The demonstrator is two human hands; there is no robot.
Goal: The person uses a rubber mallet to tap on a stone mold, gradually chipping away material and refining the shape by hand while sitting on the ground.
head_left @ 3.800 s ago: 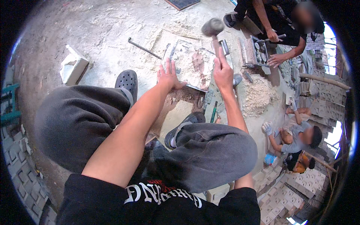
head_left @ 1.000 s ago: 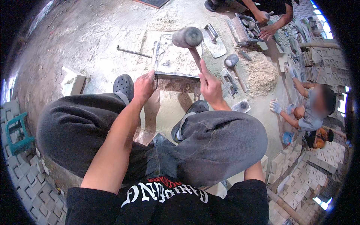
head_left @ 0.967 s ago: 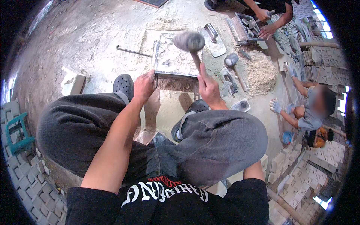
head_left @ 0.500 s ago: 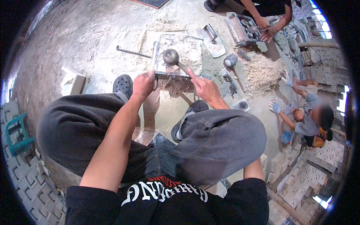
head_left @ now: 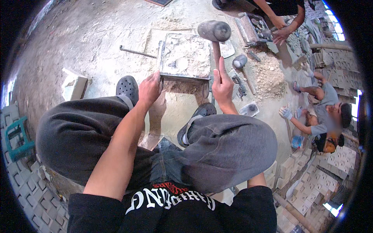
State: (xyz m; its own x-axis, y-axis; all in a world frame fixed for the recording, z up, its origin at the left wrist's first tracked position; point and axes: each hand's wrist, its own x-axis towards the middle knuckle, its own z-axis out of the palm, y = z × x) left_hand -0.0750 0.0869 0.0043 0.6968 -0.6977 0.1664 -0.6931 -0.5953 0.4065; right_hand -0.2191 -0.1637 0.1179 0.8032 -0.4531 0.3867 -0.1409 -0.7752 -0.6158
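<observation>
A shallow square metal mould (head_left: 182, 76) lies in front of me, packed with pale, crumbly powder (head_left: 194, 48). A round dent shows in the powder. My left hand (head_left: 150, 88) is closed at the mould's near left corner, around what looks like its metal handle; the fingertips are partly hidden. My right hand (head_left: 222, 87) grips the wooden handle of a mallet with a dark round head (head_left: 215, 31), index finger stretched along the handle. The mallet is raised, its head apart from the powder, over the far right corner of the mould.
On the right lie a second mallet (head_left: 240, 61), a heap of pale powder (head_left: 268, 79) and small metal tools. A thin rod (head_left: 138, 51) and a pale block (head_left: 74, 86) are on the left. Another person's hands (head_left: 281, 29) work at a second mould. Someone gloved (head_left: 285, 112) sits at right.
My right hand has lifted the mallet off the powder, up and to the right, uncovering the round dent. My left hand stays at the mould's corner. The person at right has shifted.
</observation>
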